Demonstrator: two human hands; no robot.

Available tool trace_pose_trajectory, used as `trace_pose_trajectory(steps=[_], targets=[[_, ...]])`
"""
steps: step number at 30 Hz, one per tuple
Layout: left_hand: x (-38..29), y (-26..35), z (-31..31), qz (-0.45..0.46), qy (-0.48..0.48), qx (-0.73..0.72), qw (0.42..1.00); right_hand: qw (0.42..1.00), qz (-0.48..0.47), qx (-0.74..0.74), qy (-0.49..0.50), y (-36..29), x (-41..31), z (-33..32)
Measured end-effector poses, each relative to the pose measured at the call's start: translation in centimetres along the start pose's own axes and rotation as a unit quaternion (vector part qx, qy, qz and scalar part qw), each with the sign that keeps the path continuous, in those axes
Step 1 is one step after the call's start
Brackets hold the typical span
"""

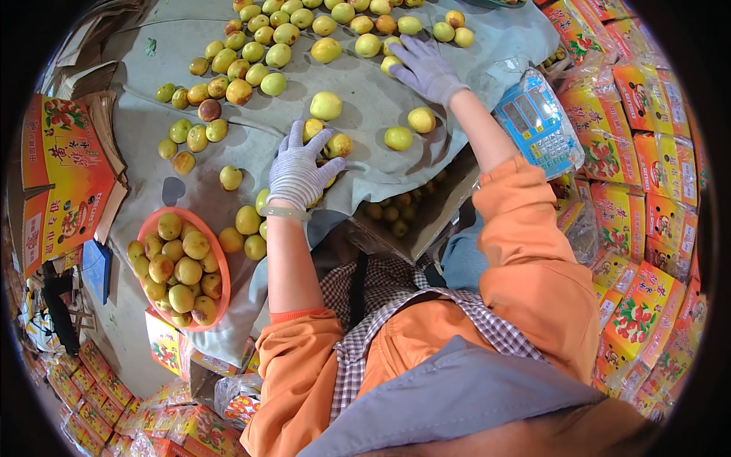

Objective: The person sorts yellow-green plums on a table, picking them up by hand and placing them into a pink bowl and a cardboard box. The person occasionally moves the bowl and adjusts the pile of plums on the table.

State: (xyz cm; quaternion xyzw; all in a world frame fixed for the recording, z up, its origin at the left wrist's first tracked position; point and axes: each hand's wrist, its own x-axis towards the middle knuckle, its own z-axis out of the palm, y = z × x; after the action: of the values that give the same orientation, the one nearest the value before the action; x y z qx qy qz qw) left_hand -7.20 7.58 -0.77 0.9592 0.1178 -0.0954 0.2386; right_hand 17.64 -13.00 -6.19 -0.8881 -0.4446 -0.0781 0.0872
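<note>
My left hand, in a pale striped knit glove, rests with spread fingers over several yellow-green jujubes. The palm partly hides the fruit under it, and a jade-like bangle circles the wrist. Farther out, my right hand, gloved too, lies palm down with its fingers apart. Its fingertips touch or cover a pale jujube; I cannot tell which. Between the hands lie loose jujubes, among them a green one and a yellow one. A grey cloth lies under them all.
An orange plastic basket heaped with jujubes stands at the left. A blue digital scale display stands by my right forearm. Below the cloth edge, a carton holds more fruit. Printed fruit boxes are stacked at right; flattened cartons stand left.
</note>
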Motion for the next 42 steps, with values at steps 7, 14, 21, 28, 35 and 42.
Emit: trace_pose_trajectory(steps=[7,14,21,28,35,42], targets=[[0.0,-0.2,0.4,0.020,0.027,-0.005,0.999,0.817,0.221,0.501,0.183,3.5,-7.0,-2.0],[0.2,0.2,-0.2,0.008,-0.005,-0.003,1.000,0.979,0.156,0.130,-0.031,-1.9,-5.5,-1.9],[0.1,-0.1,0.3,0.007,0.018,0.007,1.000,0.953,0.187,0.233,0.052,-2.2,-4.9,-0.7],[0.2,0.2,0.0,0.016,0.004,0.004,1.000,0.775,0.220,0.567,0.171,-2.0,-6.3,-1.0],[0.1,0.2,-0.1,0.010,0.003,-0.005,1.000,0.286,0.191,0.932,0.113,0.1,-7.5,-2.1],[0.0,0.1,-0.3,0.007,-0.001,-0.009,1.000,0.270,0.194,0.941,0.067,-1.5,-7.1,-4.3]])
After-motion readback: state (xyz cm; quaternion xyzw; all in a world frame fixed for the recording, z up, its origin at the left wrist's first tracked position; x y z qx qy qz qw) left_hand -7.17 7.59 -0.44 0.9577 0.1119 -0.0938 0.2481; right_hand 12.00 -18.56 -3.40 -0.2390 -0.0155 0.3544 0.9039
